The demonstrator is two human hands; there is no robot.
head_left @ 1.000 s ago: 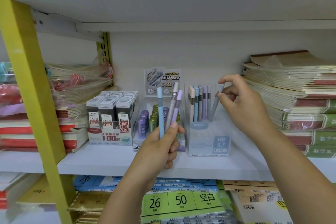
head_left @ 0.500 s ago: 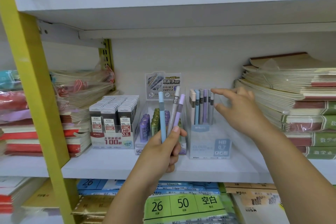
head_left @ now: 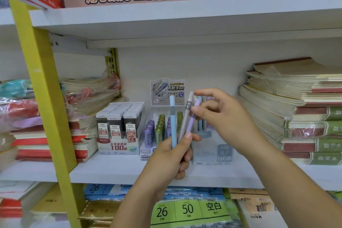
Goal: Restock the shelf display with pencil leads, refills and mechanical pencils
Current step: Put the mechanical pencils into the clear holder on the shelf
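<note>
White shelf board (head_left: 111,170) on a yellow steel upright (head_left: 46,98) fills the view, with a tall stack of tan paper notebooks (head_left: 296,107) running out of frame on the right. Along the board stand a white-and-black carton of 0.5 lead cases (head_left: 120,129), a clear tray of purple and green lead tubes (head_left: 157,131) and a clear plastic display box marked HB 0.7 (head_left: 212,153) — its contents mostly hidden behind the right hand (head_left: 225,116). The left hand (head_left: 170,157) grips three upright in front of the tray: a pale blue pencil (head_left: 173,122), a grey pencil (head_left: 186,118) labelled HB 0.7, and a lilac pencil (head_left: 191,122). The right forefinger and thumb reach the grey and lilac tops — whether they pinch either is unclear.
</note>
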